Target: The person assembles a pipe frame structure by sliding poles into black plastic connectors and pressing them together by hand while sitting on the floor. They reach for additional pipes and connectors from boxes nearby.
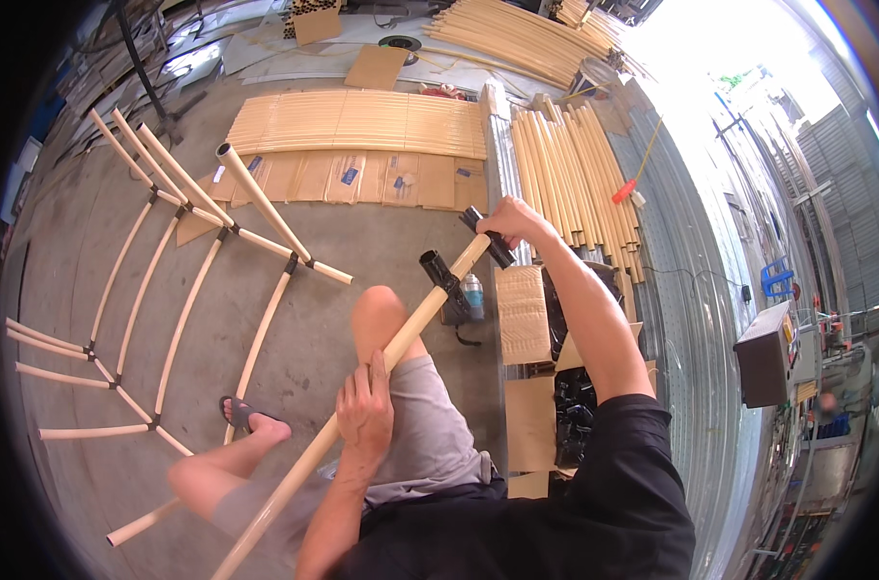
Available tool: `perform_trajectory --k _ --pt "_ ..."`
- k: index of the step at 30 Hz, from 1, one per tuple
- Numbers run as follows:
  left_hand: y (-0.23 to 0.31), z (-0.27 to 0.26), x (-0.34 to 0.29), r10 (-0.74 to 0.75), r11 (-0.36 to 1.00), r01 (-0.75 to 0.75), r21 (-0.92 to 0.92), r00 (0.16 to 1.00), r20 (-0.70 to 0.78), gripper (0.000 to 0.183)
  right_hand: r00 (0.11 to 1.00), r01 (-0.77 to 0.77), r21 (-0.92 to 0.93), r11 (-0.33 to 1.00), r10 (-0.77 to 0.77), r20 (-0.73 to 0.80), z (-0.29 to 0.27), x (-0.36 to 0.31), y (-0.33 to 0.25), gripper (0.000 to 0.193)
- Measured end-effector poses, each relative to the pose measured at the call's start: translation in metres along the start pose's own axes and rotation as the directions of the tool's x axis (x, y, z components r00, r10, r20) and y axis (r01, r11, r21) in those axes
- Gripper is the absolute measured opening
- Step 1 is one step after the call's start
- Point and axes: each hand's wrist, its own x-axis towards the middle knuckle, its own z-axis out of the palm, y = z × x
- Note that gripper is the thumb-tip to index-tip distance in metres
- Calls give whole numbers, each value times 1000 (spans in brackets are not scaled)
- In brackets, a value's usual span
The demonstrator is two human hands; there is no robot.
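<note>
Black sleeve (628,440) at lower right; I see the tan pipe (416,324) slanting from lower left to upper centre, left hand (365,404) closed around it, right hand (517,222) gripping the black connector (500,251) at its upper end.

Tube (304,461): lower end runs off the bottom edge, upper end hidden around the right hand (517,222) and black connector (498,251). Left forearm (335,532) cropped at the bottom. Blue-grey item (473,296) partly covered behind the tube, kind unclear. Black parts (575,416) too jumbled to separate. Opening (696,48) top right is washed out.
</note>
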Motion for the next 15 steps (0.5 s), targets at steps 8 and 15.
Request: perform_trajectory --k 8,15 --pt "0 1 0 -39 999 39 -4 999 2 43 965 259 130 957 -250 -80 6 11 33 33" --pt "-2 -1 1 -51 998 51 -20 998 41 42 984 103 327 939 -143 103 7 13 55 30"
